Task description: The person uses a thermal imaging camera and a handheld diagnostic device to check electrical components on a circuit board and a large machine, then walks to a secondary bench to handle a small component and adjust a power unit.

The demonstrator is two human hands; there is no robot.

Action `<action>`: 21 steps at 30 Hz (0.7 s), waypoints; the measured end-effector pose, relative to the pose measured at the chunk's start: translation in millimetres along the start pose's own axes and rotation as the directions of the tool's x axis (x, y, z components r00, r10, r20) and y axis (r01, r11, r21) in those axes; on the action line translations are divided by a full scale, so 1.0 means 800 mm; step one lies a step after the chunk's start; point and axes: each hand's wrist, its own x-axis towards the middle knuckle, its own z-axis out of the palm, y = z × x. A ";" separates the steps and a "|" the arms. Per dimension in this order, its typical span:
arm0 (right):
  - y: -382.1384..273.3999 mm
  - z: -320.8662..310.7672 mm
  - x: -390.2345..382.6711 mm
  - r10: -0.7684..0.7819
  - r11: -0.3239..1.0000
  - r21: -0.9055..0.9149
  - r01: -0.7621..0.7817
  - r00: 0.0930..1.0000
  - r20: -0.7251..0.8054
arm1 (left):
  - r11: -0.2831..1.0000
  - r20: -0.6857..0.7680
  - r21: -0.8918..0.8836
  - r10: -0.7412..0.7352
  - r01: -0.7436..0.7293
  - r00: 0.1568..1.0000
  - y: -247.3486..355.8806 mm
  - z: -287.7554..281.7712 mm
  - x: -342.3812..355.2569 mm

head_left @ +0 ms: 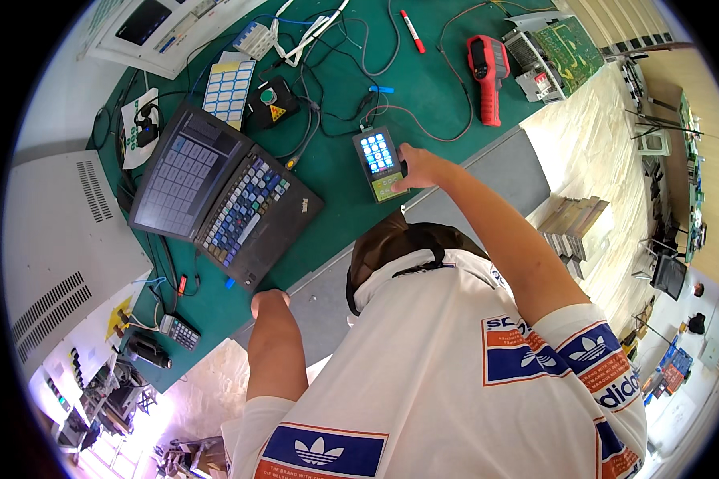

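A small dark handheld device (378, 164) with a lit icon screen and a yellow-green keypad lies on the green table. My right hand (420, 168) grips its right edge, with a fingertip on the keypad and other fingers along the side. Cables run from its top end. To the left stands an open laptop (289, 219), its screen lit with a grid of windows. Next to the laptop's front corner, at the table edge, rests my left hand (270, 302); its fingers are mostly hidden.
A red handheld instrument (488, 80), a red marker (413, 32) and a green circuit board (570, 54) lie toward the far right. Behind the laptop are a black box with a green button (270, 102) and a label sheet (228, 89). A calculator (180, 331) sits far left. Cables cross the table.
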 end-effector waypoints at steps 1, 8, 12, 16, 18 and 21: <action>0.000 0.000 -0.001 -0.003 1.000 0.001 0.003 1.000 -0.005 | 1.000 0.000 0.000 0.000 0.000 1.000 0.000 -0.002 -0.003; -0.004 -0.002 -0.001 0.009 1.000 -0.018 -0.009 1.000 0.008 | 0.999 0.024 -0.046 0.001 0.000 1.000 0.000 -0.003 0.003; -0.004 0.007 0.001 0.015 0.999 -0.034 -0.017 0.998 -0.053 | 0.999 0.021 0.037 0.009 -0.010 1.000 -0.001 -0.003 -0.001; -0.004 0.014 0.005 0.038 0.996 -0.074 -0.044 0.997 -0.073 | 0.999 0.027 -0.051 -0.011 0.012 1.000 0.000 -0.003 0.001; -0.006 0.013 0.004 0.025 0.996 -0.080 -0.032 0.996 -0.083 | 0.967 0.017 -0.251 -0.029 0.033 0.999 0.004 0.010 0.028; -0.006 0.013 0.003 0.027 0.997 -0.076 -0.033 0.996 -0.088 | 0.998 0.018 -0.055 -0.009 0.010 1.000 0.001 0.003 0.011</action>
